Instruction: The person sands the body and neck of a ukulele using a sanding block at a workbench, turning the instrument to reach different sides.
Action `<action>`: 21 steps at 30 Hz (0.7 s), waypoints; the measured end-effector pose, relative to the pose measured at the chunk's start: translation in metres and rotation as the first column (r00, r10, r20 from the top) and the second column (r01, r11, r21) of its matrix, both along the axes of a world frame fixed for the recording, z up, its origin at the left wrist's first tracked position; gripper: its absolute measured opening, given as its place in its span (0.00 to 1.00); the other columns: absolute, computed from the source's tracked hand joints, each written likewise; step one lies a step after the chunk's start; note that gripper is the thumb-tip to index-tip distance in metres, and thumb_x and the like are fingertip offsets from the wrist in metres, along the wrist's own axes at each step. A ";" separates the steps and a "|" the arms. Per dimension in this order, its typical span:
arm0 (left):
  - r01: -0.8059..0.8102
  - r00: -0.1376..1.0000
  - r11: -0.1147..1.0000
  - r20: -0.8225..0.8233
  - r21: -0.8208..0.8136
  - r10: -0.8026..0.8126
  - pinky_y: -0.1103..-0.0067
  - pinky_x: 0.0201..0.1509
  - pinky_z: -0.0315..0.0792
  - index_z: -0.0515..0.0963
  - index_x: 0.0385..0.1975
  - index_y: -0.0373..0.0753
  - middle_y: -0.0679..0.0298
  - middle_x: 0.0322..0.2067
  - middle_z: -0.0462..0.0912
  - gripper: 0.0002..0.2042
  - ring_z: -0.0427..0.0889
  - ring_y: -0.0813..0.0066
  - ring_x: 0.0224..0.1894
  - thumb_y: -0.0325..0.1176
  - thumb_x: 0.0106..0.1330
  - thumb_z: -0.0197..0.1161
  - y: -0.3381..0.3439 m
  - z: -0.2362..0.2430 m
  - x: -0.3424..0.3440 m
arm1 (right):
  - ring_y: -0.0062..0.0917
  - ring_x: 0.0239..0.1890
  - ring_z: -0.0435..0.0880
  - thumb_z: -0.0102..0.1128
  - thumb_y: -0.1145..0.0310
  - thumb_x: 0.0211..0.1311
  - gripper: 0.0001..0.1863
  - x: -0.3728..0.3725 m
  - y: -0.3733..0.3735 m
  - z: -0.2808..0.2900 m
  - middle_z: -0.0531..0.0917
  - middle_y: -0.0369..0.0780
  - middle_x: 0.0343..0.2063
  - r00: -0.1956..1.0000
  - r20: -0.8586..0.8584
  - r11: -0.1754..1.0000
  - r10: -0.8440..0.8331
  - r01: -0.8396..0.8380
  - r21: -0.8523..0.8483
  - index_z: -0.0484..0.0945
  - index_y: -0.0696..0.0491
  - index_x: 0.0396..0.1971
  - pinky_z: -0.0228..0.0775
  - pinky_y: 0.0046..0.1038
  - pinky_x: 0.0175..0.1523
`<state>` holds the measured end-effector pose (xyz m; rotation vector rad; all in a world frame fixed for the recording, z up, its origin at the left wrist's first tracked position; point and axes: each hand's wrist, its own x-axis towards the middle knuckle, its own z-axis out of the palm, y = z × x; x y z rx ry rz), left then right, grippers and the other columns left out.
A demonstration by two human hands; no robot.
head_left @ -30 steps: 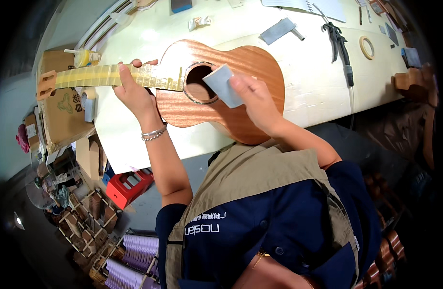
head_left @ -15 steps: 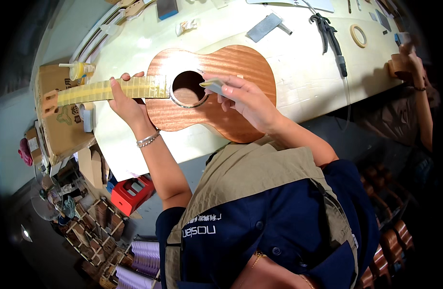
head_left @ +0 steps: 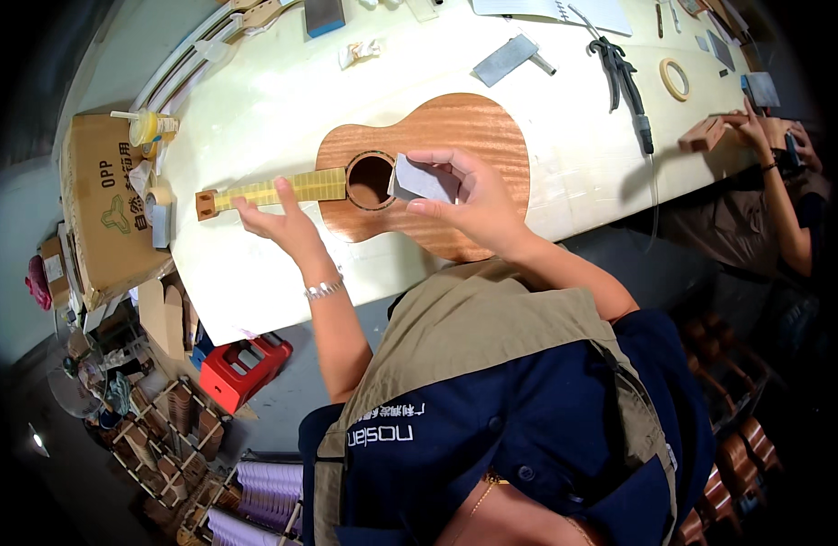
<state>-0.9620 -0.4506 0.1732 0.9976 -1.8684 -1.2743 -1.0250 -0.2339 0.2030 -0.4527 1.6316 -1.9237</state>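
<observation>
A brown wooden ukulele lies face up on the pale worktable, its neck pointing left. Yellow tape strips cover the fretboard. My left hand is beside the neck on my side, thumb and fingers spread, fingertips overlapping the neck's near edge in view; it grips nothing. Between the thumb and fingers of my right hand is a folded grey piece of sandpaper, held over the body at the right rim of the sound hole. Part of the body is hidden under that hand.
A grey flat block, a black air gun with hose and a tape roll lie at the back. A cardboard box and yellow-lidded cup stand left. A red crate sits below. Another person's hands work at right.
My left hand has let go of the ukulele's neck, which has dropped lower and shifted right. The sandpaper has turned so that its flat grey face shows.
</observation>
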 end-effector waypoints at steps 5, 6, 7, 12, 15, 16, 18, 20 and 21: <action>0.627 0.777 0.719 -0.187 0.298 -0.600 0.82 0.45 0.74 0.69 0.55 0.30 0.60 0.45 0.75 0.21 0.76 0.77 0.43 0.26 0.62 0.61 0.057 0.050 0.017 | 0.20 0.43 0.75 0.63 0.58 0.59 0.23 0.006 -0.006 -0.007 0.77 0.37 0.38 0.996 -0.078 0.999 -0.045 0.045 0.000 0.75 0.59 0.47 0.68 0.23 0.46; 0.647 0.760 0.693 -0.195 0.318 -0.620 0.84 0.41 0.75 0.70 0.54 0.29 0.62 0.42 0.77 0.20 0.77 0.79 0.39 0.23 0.61 0.62 0.063 0.050 0.016 | 0.20 0.43 0.75 0.60 0.57 0.61 0.22 0.005 -0.005 -0.007 0.77 0.37 0.39 0.996 0.082 0.999 -0.029 0.032 -0.040 0.75 0.59 0.47 0.68 0.23 0.46; 0.619 0.784 0.687 -0.253 0.381 -0.567 0.83 0.40 0.78 0.70 0.54 0.28 0.62 0.39 0.78 0.20 0.76 0.80 0.39 0.20 0.60 0.61 0.067 0.051 0.014 | 0.19 0.42 0.75 0.57 0.56 0.64 0.22 0.004 -0.002 -0.004 0.76 0.37 0.39 0.971 0.239 0.996 -0.010 0.030 -0.080 0.74 0.59 0.48 0.68 0.23 0.46; 0.659 0.750 0.627 -0.301 0.416 -0.588 0.82 0.38 0.79 0.71 0.53 0.28 0.60 0.37 0.78 0.20 0.78 0.79 0.37 0.18 0.59 0.61 0.059 0.045 0.016 | 0.18 0.44 0.74 0.45 0.54 0.70 0.21 -0.001 0.003 0.011 0.76 0.37 0.41 0.828 0.561 0.989 0.006 0.078 -0.126 0.72 0.57 0.49 0.68 0.25 0.47; 0.691 0.722 0.604 -0.327 0.398 -0.610 0.82 0.39 0.79 0.74 0.47 0.30 0.61 0.38 0.78 0.15 0.79 0.79 0.36 0.18 0.60 0.60 0.058 0.047 0.016 | 0.18 0.46 0.73 0.43 0.53 0.70 0.22 -0.003 0.004 0.011 0.75 0.37 0.43 0.832 0.554 0.984 0.041 0.062 -0.165 0.71 0.57 0.50 0.67 0.25 0.48; 0.713 0.700 0.591 -0.333 0.377 -0.632 0.82 0.39 0.79 0.75 0.44 0.31 0.60 0.40 0.77 0.12 0.79 0.78 0.36 0.18 0.60 0.60 0.056 0.046 0.017 | 0.19 0.47 0.73 0.43 0.53 0.70 0.23 -0.003 0.004 0.011 0.75 0.37 0.44 0.833 0.551 0.982 0.059 0.051 -0.183 0.71 0.57 0.51 0.67 0.25 0.49; 0.763 0.645 0.541 -0.371 0.352 -0.668 0.82 0.40 0.79 0.75 0.39 0.32 0.60 0.42 0.76 0.07 0.79 0.78 0.37 0.18 0.61 0.59 0.051 0.040 0.018 | 0.20 0.48 0.73 0.43 0.54 0.70 0.23 -0.003 0.006 0.010 0.75 0.37 0.45 0.835 0.542 0.976 0.097 0.028 -0.216 0.72 0.56 0.53 0.65 0.25 0.51; 0.818 0.574 0.462 -0.441 0.342 -0.690 0.81 0.41 0.78 0.74 0.33 0.33 0.59 0.45 0.75 0.04 0.79 0.77 0.39 0.18 0.61 0.58 0.045 0.031 0.018 | 0.21 0.49 0.73 0.43 0.54 0.69 0.23 -0.006 0.007 0.007 0.76 0.38 0.45 0.906 0.392 0.972 0.161 -0.075 -0.225 0.73 0.55 0.54 0.65 0.25 0.53; 0.839 0.543 0.451 -0.418 0.304 -0.728 0.81 0.42 0.76 0.73 0.33 0.33 0.59 0.47 0.73 0.03 0.78 0.77 0.40 0.19 0.62 0.57 0.042 0.030 0.018 | 0.22 0.49 0.73 0.43 0.55 0.69 0.23 -0.007 0.008 0.007 0.76 0.38 0.45 0.930 0.313 0.967 0.193 -0.126 -0.222 0.73 0.54 0.54 0.65 0.25 0.53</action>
